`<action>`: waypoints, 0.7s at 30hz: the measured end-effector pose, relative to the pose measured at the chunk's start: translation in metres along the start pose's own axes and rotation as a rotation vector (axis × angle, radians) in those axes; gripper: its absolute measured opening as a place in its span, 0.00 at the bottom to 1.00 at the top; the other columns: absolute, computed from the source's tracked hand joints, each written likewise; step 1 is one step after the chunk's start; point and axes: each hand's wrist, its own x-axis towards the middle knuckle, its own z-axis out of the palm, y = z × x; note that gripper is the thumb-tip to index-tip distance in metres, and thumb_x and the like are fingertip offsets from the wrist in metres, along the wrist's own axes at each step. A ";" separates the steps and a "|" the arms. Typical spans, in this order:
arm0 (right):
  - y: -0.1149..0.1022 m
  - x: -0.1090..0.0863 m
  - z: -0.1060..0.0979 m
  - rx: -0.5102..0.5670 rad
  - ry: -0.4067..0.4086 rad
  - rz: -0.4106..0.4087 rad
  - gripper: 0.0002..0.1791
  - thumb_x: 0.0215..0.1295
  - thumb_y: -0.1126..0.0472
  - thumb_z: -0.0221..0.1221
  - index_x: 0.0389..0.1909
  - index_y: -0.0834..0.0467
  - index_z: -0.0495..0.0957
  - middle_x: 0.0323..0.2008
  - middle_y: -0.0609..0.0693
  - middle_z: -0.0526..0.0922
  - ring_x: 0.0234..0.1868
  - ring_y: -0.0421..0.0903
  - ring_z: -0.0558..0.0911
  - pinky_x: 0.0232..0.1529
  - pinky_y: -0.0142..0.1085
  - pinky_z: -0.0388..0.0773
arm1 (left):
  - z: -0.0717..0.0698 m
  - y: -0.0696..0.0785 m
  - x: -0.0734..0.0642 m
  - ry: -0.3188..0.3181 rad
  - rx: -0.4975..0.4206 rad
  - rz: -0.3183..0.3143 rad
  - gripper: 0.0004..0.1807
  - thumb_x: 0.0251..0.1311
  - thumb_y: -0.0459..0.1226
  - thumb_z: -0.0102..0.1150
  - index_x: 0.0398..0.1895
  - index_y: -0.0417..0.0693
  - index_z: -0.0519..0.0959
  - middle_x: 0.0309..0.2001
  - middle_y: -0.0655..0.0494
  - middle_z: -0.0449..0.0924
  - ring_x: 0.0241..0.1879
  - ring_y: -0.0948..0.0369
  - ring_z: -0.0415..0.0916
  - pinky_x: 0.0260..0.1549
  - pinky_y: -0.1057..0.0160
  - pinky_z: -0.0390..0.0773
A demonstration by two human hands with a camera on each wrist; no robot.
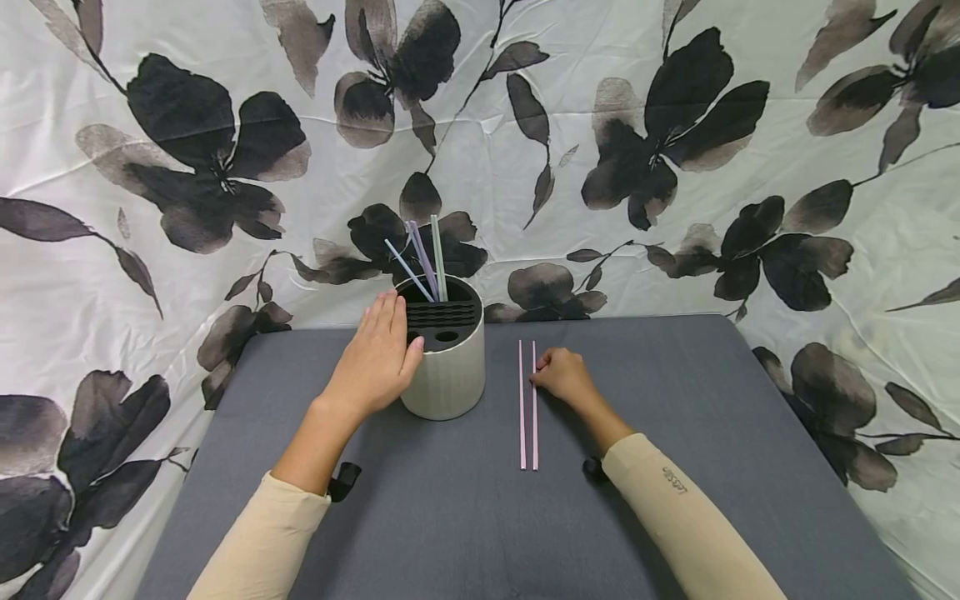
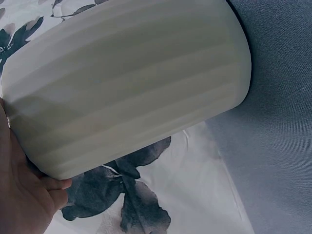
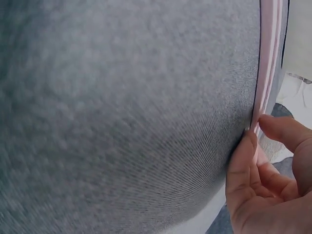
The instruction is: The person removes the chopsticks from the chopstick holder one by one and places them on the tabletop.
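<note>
Two thin pink chopsticks lie side by side on the grey table, the left chopstick (image 1: pixel 522 408) a little apart from the right chopstick (image 1: pixel 536 425). My right hand (image 1: pixel 564 375) pinches the right one near its far end; in the right wrist view, thumb (image 3: pixel 282 130) and forefinger meet at its edge. My left hand (image 1: pixel 375 358) rests against the left side of a cream ribbed utensil holder (image 1: pixel 450 383), fingers straight along its rim and thumb over the black slotted top. In the left wrist view the holder's wall (image 2: pixel 131 92) fills most of the picture.
Blue (image 1: pixel 408 271), purple (image 1: pixel 422 260) and pale green (image 1: pixel 438 258) chopsticks stand in the holder's back opening. Its black insert (image 1: pixel 442 315) has slots and round holes. Behind the grey table (image 1: pixel 465 525) hangs a white cloth (image 1: pixel 495 192) with dark flowers.
</note>
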 end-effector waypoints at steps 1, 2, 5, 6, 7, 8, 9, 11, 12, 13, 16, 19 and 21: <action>0.000 0.000 -0.001 0.001 -0.001 -0.003 0.10 0.53 0.60 0.72 0.33 0.61 0.85 0.30 0.52 0.86 0.35 0.54 0.82 0.41 0.47 0.80 | 0.000 0.000 0.000 -0.001 0.001 0.000 0.39 0.78 0.48 0.37 0.78 0.24 0.52 0.80 0.29 0.47 0.81 0.38 0.46 0.79 0.41 0.51; 0.000 0.000 -0.001 -0.002 0.000 -0.006 0.10 0.52 0.61 0.71 0.33 0.61 0.85 0.30 0.52 0.87 0.35 0.54 0.82 0.41 0.47 0.80 | 0.000 0.000 0.000 -0.001 0.001 -0.001 0.39 0.78 0.48 0.37 0.78 0.24 0.52 0.80 0.29 0.47 0.81 0.37 0.46 0.79 0.41 0.51; 0.001 0.001 -0.003 -0.007 0.005 -0.003 0.09 0.50 0.63 0.69 0.33 0.62 0.85 0.29 0.53 0.86 0.36 0.55 0.82 0.41 0.47 0.81 | 0.001 -0.001 0.000 0.001 0.002 0.001 0.39 0.78 0.48 0.36 0.78 0.24 0.52 0.80 0.29 0.48 0.80 0.37 0.47 0.79 0.40 0.51; 0.001 0.001 -0.003 -0.004 0.006 0.007 0.09 0.49 0.64 0.68 0.33 0.62 0.85 0.29 0.52 0.86 0.35 0.55 0.83 0.41 0.46 0.81 | 0.001 -0.001 0.000 -0.001 0.000 0.002 0.39 0.78 0.48 0.36 0.78 0.24 0.52 0.80 0.29 0.48 0.81 0.37 0.47 0.79 0.40 0.50; 0.001 0.001 -0.003 -0.002 0.007 0.013 0.09 0.49 0.65 0.67 0.33 0.62 0.85 0.28 0.52 0.87 0.35 0.54 0.84 0.41 0.46 0.82 | 0.001 -0.001 0.000 -0.002 0.000 0.003 0.39 0.78 0.48 0.36 0.78 0.24 0.52 0.80 0.29 0.47 0.81 0.37 0.47 0.79 0.40 0.50; 0.001 0.001 -0.004 0.001 0.006 0.019 0.09 0.49 0.66 0.66 0.33 0.62 0.85 0.27 0.52 0.87 0.34 0.54 0.84 0.40 0.46 0.83 | 0.002 0.000 0.000 -0.004 -0.002 0.001 0.39 0.78 0.48 0.36 0.78 0.24 0.52 0.80 0.29 0.47 0.81 0.37 0.46 0.79 0.40 0.50; 0.001 0.001 -0.004 0.004 0.006 0.024 0.08 0.49 0.66 0.66 0.33 0.62 0.84 0.26 0.52 0.87 0.33 0.54 0.85 0.40 0.45 0.83 | 0.002 0.000 0.000 -0.008 -0.003 0.000 0.39 0.78 0.48 0.36 0.78 0.24 0.51 0.80 0.29 0.46 0.81 0.37 0.45 0.79 0.41 0.49; 0.002 0.000 -0.005 0.013 0.002 0.028 0.08 0.50 0.66 0.66 0.32 0.62 0.84 0.24 0.52 0.87 0.31 0.52 0.86 0.39 0.44 0.84 | 0.001 0.000 0.000 -0.014 -0.006 -0.006 0.39 0.78 0.48 0.36 0.78 0.24 0.51 0.81 0.29 0.45 0.81 0.38 0.44 0.80 0.41 0.48; 0.002 0.000 -0.005 0.014 -0.002 0.025 0.07 0.50 0.66 0.66 0.32 0.63 0.84 0.23 0.51 0.87 0.29 0.51 0.86 0.38 0.44 0.84 | 0.001 0.000 0.000 -0.017 -0.008 -0.009 0.39 0.78 0.48 0.36 0.78 0.25 0.51 0.81 0.30 0.45 0.82 0.38 0.44 0.80 0.42 0.48; 0.002 0.000 -0.005 0.013 -0.005 0.020 0.07 0.50 0.66 0.66 0.32 0.63 0.84 0.22 0.51 0.87 0.28 0.50 0.86 0.37 0.43 0.85 | 0.000 0.001 0.000 -0.016 -0.008 -0.011 0.39 0.78 0.48 0.36 0.78 0.25 0.51 0.81 0.30 0.45 0.82 0.38 0.44 0.80 0.42 0.48; 0.002 0.000 -0.006 0.025 -0.010 0.029 0.06 0.51 0.67 0.66 0.32 0.63 0.83 0.20 0.51 0.86 0.23 0.46 0.86 0.33 0.40 0.85 | -0.001 0.001 0.000 -0.015 -0.012 -0.012 0.39 0.79 0.49 0.36 0.79 0.25 0.50 0.81 0.30 0.45 0.82 0.39 0.44 0.80 0.42 0.48; 0.001 0.001 -0.006 0.032 -0.017 0.048 0.05 0.52 0.68 0.65 0.32 0.62 0.82 0.19 0.51 0.85 0.19 0.43 0.86 0.31 0.38 0.84 | -0.001 0.002 0.001 -0.018 -0.016 -0.015 0.39 0.79 0.49 0.35 0.79 0.25 0.50 0.81 0.30 0.45 0.82 0.39 0.43 0.80 0.42 0.47; 0.001 0.002 -0.007 0.039 -0.026 0.060 0.05 0.52 0.68 0.65 0.32 0.62 0.81 0.19 0.51 0.85 0.18 0.42 0.85 0.31 0.37 0.84 | -0.001 0.002 0.001 -0.021 -0.017 -0.019 0.39 0.79 0.49 0.35 0.79 0.25 0.50 0.81 0.30 0.44 0.82 0.39 0.43 0.80 0.42 0.47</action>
